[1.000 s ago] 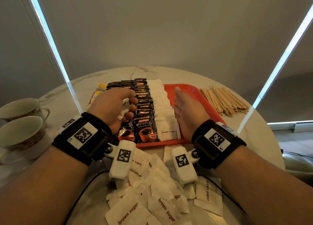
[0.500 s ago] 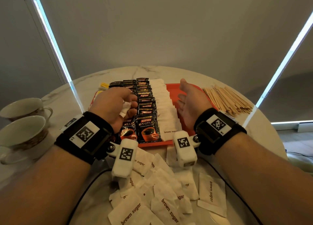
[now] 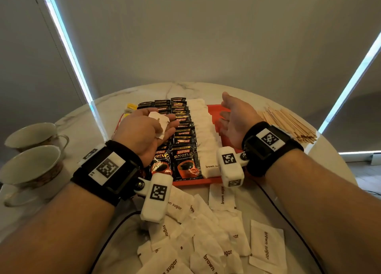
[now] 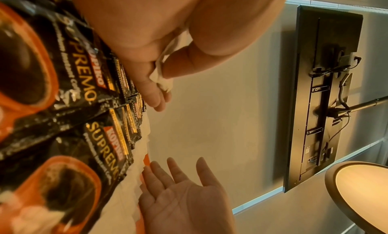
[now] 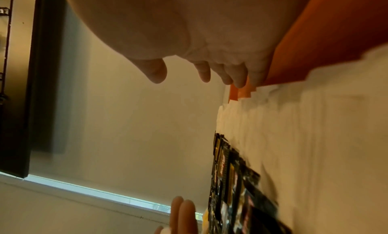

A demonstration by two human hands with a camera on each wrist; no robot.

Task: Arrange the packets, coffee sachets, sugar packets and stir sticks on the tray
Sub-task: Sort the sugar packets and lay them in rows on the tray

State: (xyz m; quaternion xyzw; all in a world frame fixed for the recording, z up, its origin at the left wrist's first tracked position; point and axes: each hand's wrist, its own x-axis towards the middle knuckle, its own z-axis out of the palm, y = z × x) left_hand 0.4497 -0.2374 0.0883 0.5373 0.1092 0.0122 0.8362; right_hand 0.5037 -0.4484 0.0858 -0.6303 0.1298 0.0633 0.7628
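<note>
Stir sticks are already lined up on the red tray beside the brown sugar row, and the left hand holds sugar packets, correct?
Not quite. The stir sticks lie in a heap on the table, off the right edge of the red tray, as the head view shows. The rest stands: the left hand holds white sugar packets.

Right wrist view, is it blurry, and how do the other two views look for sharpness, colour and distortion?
Right wrist view: motion-smeared, the coffee sachets and the white sugar packet row lose their print, with a warm orange tint. Left wrist view: sharper, the sachet lettering reads and the right hand is crisp, same warm tint. Head view: sharp, cooler light, strong wide-angle bending of the table edge and bright window strips.
</note>
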